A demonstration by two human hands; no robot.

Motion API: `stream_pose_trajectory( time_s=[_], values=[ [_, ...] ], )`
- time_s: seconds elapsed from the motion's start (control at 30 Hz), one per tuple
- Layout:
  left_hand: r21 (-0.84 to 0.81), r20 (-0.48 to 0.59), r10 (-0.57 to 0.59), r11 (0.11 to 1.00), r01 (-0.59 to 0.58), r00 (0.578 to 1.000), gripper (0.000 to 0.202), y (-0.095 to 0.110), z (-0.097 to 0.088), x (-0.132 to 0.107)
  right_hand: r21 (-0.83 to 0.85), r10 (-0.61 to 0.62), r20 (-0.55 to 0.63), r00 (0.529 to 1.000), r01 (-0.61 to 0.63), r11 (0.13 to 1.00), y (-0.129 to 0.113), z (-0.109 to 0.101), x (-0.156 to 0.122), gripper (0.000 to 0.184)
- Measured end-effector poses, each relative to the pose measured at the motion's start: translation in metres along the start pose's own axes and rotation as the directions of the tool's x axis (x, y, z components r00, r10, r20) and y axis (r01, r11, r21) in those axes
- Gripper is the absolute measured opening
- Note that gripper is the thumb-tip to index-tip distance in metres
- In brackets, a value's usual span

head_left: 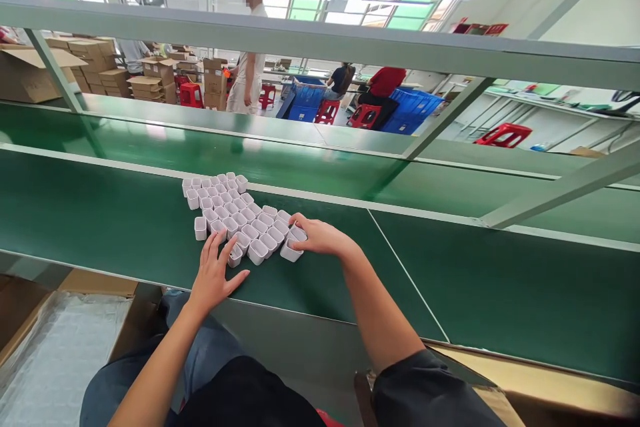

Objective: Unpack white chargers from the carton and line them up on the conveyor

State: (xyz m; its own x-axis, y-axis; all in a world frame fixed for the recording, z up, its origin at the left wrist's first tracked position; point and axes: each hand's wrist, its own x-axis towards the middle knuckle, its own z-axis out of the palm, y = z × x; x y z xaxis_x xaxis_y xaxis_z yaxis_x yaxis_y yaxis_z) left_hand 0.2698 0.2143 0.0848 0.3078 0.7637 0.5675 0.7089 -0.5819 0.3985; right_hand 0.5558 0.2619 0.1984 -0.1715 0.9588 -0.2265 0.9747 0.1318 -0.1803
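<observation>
Several small white square cups [235,213] stand packed together in a cluster on the green conveyor belt [110,220]. My left hand [216,273] lies on the belt at the near edge of the cluster, fingers spread and touching the closest cups. My right hand [317,237] rests against the right end of the cluster, fingers curled around the outermost cups there.
A grey metal frame [320,40] crosses above the belt, with slanted struts [445,117] on the right. An open cardboard box with a plastic liner [55,347] sits at the lower left. Beyond the line are stacked cartons, blue crates, red stools and other people.
</observation>
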Motion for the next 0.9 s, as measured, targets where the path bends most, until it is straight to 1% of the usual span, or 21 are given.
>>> stream_pose_trajectory(
  time_s=[0.1, 0.2, 0.33, 0.37, 0.4, 0.43, 0.47, 0.5, 0.57, 0.63, 0.7, 0.73, 0.77, 0.8, 0.83, 0.87, 0.9],
  values=[
    [-0.032, 0.005, -0.013, 0.999, 0.013, 1.0, 0.068, -0.001, 0.001, 0.0, 0.026, 0.011, -0.024, 1.0, -0.011, 1.0, 0.0, 0.004, 0.0, 0.046],
    [-0.062, 0.009, -0.024, 0.998, 0.025, 1.0, 0.067, -0.002, 0.001, 0.0, 0.0, 0.061, -0.029, 0.998, -0.061, 0.998, -0.001, 0.011, 0.002, 0.045],
    [-0.082, 0.003, -0.031, 0.996, 0.031, 1.0, 0.066, -0.002, 0.001, 0.0, -0.014, 0.116, -0.059, 0.991, -0.117, 0.993, 0.002, 0.016, 0.002, 0.049],
    [-0.088, 0.002, -0.031, 0.996, 0.031, 1.0, 0.065, -0.002, 0.001, 0.0, 0.011, 0.121, -0.073, 0.99, -0.12, 0.993, 0.004, 0.016, -0.001, 0.048],
    [-0.095, -0.001, -0.032, 0.995, 0.032, 0.999, 0.065, -0.002, 0.001, 0.0, 0.07, 0.116, -0.098, 0.988, -0.109, 0.992, 0.007, 0.014, -0.005, 0.047],
    [-0.103, -0.006, -0.033, 0.994, 0.033, 0.999, 0.065, -0.002, 0.0, 0.001, 0.17, 0.097, -0.133, 0.986, -0.074, 0.983, 0.009, 0.012, -0.01, 0.046],
    [-0.113, -0.013, -0.036, 0.993, 0.034, 0.999, 0.065, -0.002, 0.0, 0.001, 0.306, 0.068, -0.173, 0.983, -0.012, 0.952, 0.01, 0.01, -0.016, 0.047],
    [-0.125, -0.022, -0.038, 0.992, 0.035, 0.999, 0.064, -0.001, 0.0, 0.001, 0.455, 0.033, -0.209, 0.977, 0.068, 0.888, 0.009, 0.007, -0.022, 0.048],
    [-0.155, -0.048, -0.04, 0.987, 0.032, 0.998, 0.061, -0.002, -0.001, 0.003, 0.689, -0.044, -0.249, 0.967, 0.209, 0.694, 0.003, 0.003, -0.034, 0.053],
    [-0.193, -0.084, -0.041, 0.981, 0.024, 0.996, 0.058, -0.002, -0.002, 0.002, 0.814, -0.093, -0.272, 0.958, 0.28, 0.509, -0.01, 0.001, -0.043, 0.06],
    [-0.232, -0.13, -0.058, 0.972, 0.027, 0.99, 0.054, -0.001, -0.006, -0.001, 0.884, -0.094, -0.316, 0.944, 0.329, 0.333, -0.03, 0.006, -0.045, 0.071],
    [-0.248, -0.155, -0.075, 0.968, 0.035, 0.985, 0.053, 0.0, -0.01, -0.005, 0.91, -0.091, -0.334, 0.938, 0.346, 0.229, -0.041, 0.011, -0.044, 0.077],
    [-0.26, -0.178, -0.096, 0.964, 0.047, 0.979, 0.052, 0.002, -0.016, -0.009, 0.931, -0.099, -0.336, 0.937, 0.346, 0.116, -0.053, 0.018, -0.042, 0.083],
    [-0.268, -0.197, -0.118, 0.961, 0.062, 0.973, 0.052, 0.005, -0.024, -0.015, 0.947, -0.12, -0.32, 0.94, 0.323, 0.002, -0.067, 0.026, -0.04, 0.084],
    [-0.274, -0.214, -0.133, 0.959, 0.072, 0.968, 0.055, 0.008, -0.034, -0.022, 0.956, -0.155, -0.288, 0.945, 0.275, -0.099, -0.081, 0.036, -0.037, 0.081],
    [-0.277, -0.232, -0.136, 0.958, 0.069, 0.963, 0.059, 0.012, -0.046, -0.03, 0.961, -0.201, -0.246, 0.948, 0.21, -0.181, -0.095, 0.046, -0.035, 0.076],
    [-0.274, -0.252, -0.125, 0.96, 0.053, 0.96, 0.066, 0.016, -0.059, -0.037, 0.961, -0.256, -0.198, 0.946, 0.136, -0.241, -0.111, 0.058, -0.033, 0.069]
  ],
)
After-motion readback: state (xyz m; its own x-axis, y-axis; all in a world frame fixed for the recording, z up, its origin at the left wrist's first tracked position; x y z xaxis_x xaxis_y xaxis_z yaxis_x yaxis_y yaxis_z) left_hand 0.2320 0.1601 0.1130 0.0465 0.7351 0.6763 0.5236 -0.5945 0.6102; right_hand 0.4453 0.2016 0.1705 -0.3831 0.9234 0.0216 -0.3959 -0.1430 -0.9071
